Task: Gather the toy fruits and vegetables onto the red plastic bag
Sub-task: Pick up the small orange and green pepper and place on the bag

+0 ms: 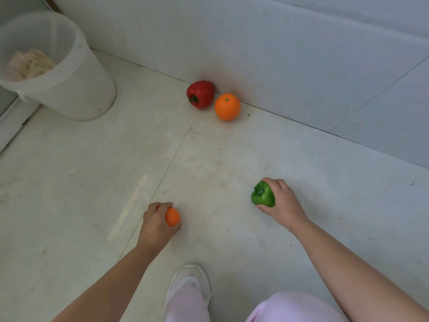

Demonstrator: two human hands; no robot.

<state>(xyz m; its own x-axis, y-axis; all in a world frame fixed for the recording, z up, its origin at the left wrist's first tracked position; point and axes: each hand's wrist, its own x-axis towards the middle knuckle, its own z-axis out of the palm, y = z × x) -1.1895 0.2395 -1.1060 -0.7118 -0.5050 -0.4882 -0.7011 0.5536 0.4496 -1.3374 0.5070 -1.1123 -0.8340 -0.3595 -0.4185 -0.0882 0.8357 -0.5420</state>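
Note:
My left hand (156, 225) grips a small orange toy fruit (172, 217) above the floor at lower centre. My right hand (282, 201) holds a green toy pepper (262, 195), fingers curled round it, to the right. Further off, a red toy pepper (200, 94) and a toy orange (227, 106) lie side by side on the floor against the wall. No red plastic bag shows in this view.
A white plastic bin (76, 84) with crumpled paper inside stands at the far left. A pale strip (128, 208) lies on the floor left of my left hand. My white shoe (189, 281) and pink trouser legs are at the bottom. A tiled wall (301, 54) bounds the floor at the back.

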